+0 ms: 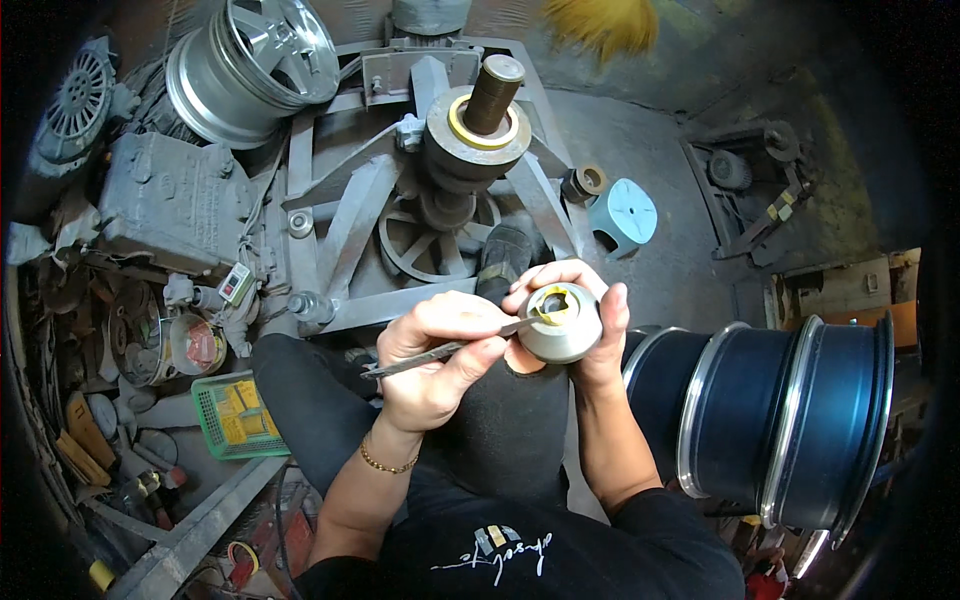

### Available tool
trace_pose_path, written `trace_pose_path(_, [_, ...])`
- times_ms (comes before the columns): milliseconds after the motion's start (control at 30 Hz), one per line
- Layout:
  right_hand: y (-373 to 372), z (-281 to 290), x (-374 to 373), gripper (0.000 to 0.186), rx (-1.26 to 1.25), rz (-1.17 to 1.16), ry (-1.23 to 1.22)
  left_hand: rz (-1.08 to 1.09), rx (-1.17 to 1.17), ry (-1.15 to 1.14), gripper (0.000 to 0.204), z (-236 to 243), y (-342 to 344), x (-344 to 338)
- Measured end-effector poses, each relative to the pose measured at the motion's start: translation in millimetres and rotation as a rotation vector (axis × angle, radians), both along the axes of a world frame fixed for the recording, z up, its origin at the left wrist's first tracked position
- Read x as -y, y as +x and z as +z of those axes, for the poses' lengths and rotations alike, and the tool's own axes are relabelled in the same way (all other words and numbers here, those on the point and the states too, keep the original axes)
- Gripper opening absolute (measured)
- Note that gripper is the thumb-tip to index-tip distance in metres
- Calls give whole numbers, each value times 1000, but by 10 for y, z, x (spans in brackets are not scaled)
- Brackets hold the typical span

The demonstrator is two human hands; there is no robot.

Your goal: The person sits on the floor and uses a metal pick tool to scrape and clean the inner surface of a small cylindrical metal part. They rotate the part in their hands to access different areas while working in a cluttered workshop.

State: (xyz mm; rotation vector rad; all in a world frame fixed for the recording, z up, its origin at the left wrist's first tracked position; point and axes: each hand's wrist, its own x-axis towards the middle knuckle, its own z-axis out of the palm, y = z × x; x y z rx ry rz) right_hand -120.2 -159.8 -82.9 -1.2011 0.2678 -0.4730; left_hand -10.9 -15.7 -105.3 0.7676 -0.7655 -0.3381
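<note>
My right hand [612,335] is wrapped round a rounded, tapered silver metal piece [565,342], held above my knee. A ragged yellow rim [545,312] surrounds the dark hole in its top. Between the thumb and fingers of my left hand [435,355] is a thin grey metal scraper-like tool [425,358]; whether it is a knife blade I cannot tell. Its tip meets the yellow rim at the edge of the hole. The palm side of my right hand is partly hidden behind the metal piece.
Ahead stands a steel frame machine with an upright threaded shaft [492,100]. A light blue stool [627,215] is beyond my right hand. Dark blue wheel rims [745,410] are lined up at right. A green basket [208,425] with yellow packets and a silver wheel [205,85] are at left.
</note>
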Motion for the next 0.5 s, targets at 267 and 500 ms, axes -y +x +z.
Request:
trace_pose_path(267, [-35,-73,-16,84,-7,-81,-113,74,102,120,18,79,-48,-25])
trace_pose_path(500, [-42,-43,-67,105,-42,-64,-223,80,116,148,18,124,-41,-19])
